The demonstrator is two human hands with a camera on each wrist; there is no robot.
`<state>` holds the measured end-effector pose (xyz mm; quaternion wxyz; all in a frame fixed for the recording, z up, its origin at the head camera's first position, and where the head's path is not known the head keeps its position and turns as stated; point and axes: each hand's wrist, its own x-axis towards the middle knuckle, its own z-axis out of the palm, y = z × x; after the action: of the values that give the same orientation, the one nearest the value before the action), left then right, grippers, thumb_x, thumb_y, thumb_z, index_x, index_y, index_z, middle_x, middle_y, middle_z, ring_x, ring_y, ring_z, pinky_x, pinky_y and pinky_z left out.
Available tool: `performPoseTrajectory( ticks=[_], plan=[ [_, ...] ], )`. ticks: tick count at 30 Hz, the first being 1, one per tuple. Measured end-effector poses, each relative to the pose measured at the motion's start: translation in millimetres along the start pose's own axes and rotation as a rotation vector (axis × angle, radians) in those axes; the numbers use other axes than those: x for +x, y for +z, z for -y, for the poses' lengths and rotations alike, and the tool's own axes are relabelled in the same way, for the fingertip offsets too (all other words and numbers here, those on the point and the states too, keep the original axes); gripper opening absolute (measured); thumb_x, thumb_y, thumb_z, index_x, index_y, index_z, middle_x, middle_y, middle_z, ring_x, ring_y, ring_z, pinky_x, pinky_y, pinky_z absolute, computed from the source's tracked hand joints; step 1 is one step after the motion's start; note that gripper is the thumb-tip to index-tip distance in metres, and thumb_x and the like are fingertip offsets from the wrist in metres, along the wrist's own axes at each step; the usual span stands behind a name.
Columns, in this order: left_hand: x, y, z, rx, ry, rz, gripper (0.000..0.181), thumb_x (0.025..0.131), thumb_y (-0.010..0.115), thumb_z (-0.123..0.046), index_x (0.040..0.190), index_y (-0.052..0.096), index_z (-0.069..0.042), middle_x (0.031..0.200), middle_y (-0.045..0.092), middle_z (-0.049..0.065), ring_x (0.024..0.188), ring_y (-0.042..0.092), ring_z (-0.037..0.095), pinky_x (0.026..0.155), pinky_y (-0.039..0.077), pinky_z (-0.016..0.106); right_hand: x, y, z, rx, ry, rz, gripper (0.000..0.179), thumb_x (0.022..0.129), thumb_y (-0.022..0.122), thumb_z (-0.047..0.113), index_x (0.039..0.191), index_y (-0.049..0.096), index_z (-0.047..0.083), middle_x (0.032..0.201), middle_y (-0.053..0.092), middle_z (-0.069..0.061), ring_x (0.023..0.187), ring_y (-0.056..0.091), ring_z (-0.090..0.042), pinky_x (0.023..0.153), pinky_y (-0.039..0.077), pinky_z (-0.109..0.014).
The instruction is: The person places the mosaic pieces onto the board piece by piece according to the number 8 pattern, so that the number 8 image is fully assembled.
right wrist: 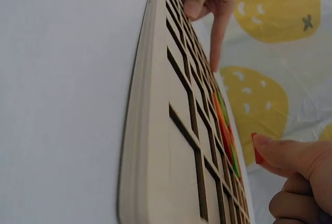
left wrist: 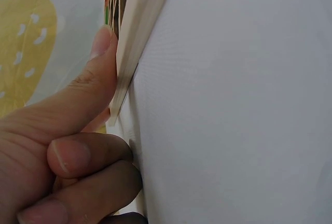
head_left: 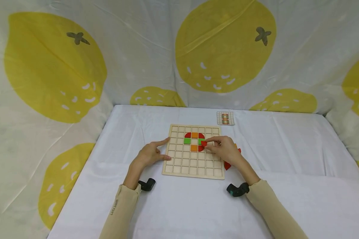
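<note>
A wooden grid board (head_left: 182,166) lies on the white cloth, with several red, orange and green tiles set in its upper middle squares. Between thumb and forefinger my right hand (head_left: 227,150) pinches a red tile (right wrist: 257,149), held over the board near a green tile (head_left: 200,141) and an orange tile (head_left: 194,148). My left hand (head_left: 148,154) rests at the board's left edge, its thumb and forefinger spread apart along the frame. In the left wrist view the other fingers are folded in, and the thumb (left wrist: 101,60) presses the wooden side.
Loose red tiles (head_left: 227,165) and an orange tile (head_left: 235,145) lie right of the board, partly hidden by my right hand. A small card (head_left: 225,118) with a coloured grid pattern lies behind the board. A lemon-print curtain (head_left: 143,59) surrounds the table.
</note>
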<state>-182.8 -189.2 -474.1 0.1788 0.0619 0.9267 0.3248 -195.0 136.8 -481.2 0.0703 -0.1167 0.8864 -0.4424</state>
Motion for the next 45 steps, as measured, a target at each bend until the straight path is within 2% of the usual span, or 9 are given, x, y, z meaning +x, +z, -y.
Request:
performPoseTrajectory(
  ticks=[6,10,16,24,35,45],
  plan=[
    [0.6,0.4,1.5,0.005,0.027,-0.002,0.092,0.082,0.087,-0.038,0.161,0.038,-0.029,0.057,0.035,-0.006,0.057,0.029,0.009,0.059,0.029,0.027,5.7,23,16,-0.003,-0.044,0.028,0.027,0.09,0.082,0.026,0.113,0.08,0.012,0.06,0.034,0.004,0.055,0.032,-0.012,0.056,0.027,-0.024],
    [0.5,0.5,1.2,0.001,0.022,0.0,0.093,0.082,0.087,-0.038,0.16,0.038,-0.03,0.057,0.035,-0.006,0.056,0.029,0.009,0.059,0.028,0.027,9.2,35,23,-0.015,-0.053,0.053,0.025,0.091,0.081,0.027,0.113,0.08,0.015,0.061,0.035,0.004,0.057,0.032,-0.012,0.057,0.027,-0.025],
    [0.4,0.2,1.0,-0.001,0.019,0.0,0.092,0.083,0.086,-0.037,0.16,0.039,-0.029,0.057,0.036,-0.006,0.056,0.03,0.01,0.058,0.029,0.027,14.5,46,28,-0.018,-0.062,0.048,0.027,0.09,0.083,0.025,0.114,0.08,0.012,0.06,0.039,0.003,0.057,0.037,-0.012,0.057,0.029,-0.025],
    [0.3,1.1,1.2,-0.004,0.019,-0.001,0.091,0.083,0.086,-0.038,0.16,0.038,-0.03,0.058,0.036,-0.006,0.056,0.03,0.01,0.057,0.029,0.027,17.3,51,26,-0.049,-0.074,0.027,0.026,0.09,0.082,0.024,0.113,0.08,0.013,0.06,0.042,0.005,0.056,0.04,-0.011,0.055,0.03,-0.024],
    [-0.6,0.5,0.3,-0.009,0.02,-0.008,0.091,0.082,0.086,-0.038,0.16,0.039,-0.031,0.057,0.037,-0.006,0.055,0.029,0.009,0.056,0.028,0.027,18.3,55,25,-0.035,-0.075,0.002,0.024,0.09,0.082,0.023,0.111,0.081,0.012,0.059,0.039,0.004,0.055,0.034,-0.01,0.056,0.027,-0.024],
    [-0.8,0.9,0.7,-0.005,0.021,-0.012,0.09,0.083,0.086,-0.038,0.16,0.039,-0.03,0.057,0.037,-0.006,0.054,0.029,0.01,0.056,0.028,0.027,17.3,56,26,-0.038,-0.081,-0.022,0.022,0.089,0.083,0.021,0.11,0.082,0.012,0.06,0.041,0.003,0.055,0.036,-0.01,0.054,0.026,-0.023]
  ],
)
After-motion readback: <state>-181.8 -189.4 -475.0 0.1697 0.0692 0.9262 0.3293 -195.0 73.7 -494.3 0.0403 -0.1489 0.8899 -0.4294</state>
